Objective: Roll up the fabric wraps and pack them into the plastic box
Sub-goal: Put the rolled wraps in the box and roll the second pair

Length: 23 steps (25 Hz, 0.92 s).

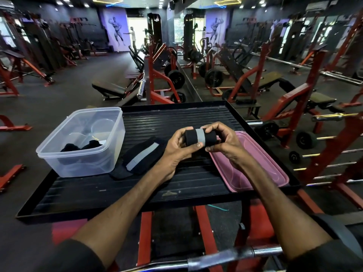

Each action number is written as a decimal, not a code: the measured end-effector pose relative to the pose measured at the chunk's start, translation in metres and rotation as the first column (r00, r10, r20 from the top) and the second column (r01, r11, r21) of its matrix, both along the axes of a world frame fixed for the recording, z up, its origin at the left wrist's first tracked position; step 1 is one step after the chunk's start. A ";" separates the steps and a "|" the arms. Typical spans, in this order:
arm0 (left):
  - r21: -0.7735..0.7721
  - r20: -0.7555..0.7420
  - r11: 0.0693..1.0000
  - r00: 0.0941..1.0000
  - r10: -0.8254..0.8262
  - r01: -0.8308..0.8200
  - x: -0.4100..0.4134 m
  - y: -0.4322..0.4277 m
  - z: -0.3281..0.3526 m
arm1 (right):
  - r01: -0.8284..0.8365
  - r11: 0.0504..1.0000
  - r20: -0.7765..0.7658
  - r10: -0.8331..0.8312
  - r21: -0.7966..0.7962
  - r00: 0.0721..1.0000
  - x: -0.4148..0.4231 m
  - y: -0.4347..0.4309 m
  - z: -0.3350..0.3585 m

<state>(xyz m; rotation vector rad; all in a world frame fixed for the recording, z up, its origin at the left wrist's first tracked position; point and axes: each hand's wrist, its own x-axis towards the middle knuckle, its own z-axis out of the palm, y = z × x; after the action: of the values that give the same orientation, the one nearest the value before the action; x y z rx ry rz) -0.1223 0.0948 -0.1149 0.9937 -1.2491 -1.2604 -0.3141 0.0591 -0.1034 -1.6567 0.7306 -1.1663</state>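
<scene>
Wraps (70, 148) in box (78, 166), two; held roll (190, 137), one; flat wrap (141, 156), one.

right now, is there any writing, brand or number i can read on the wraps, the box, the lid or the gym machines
No text can be read in this view.
rolled wrap: plain grey band, no print.
flat wrap: plain grey strip, no print.
plastic box and pink lid: no label visible.
black weight towers at the back: pale marks near the top, too blurred to read.
</scene>
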 end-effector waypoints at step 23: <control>0.150 0.011 0.982 0.993 -0.118 0.115 0.013 -0.016 0.011 | -0.203 0.845 0.403 -0.015 0.494 0.915 0.010 -0.014 0.003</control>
<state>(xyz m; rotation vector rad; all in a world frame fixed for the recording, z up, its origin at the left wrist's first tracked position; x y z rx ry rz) -0.1094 0.0789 -0.1040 1.0541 -1.2579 -1.4557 -0.3039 0.0451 -0.1000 -0.9440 0.6258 -1.0585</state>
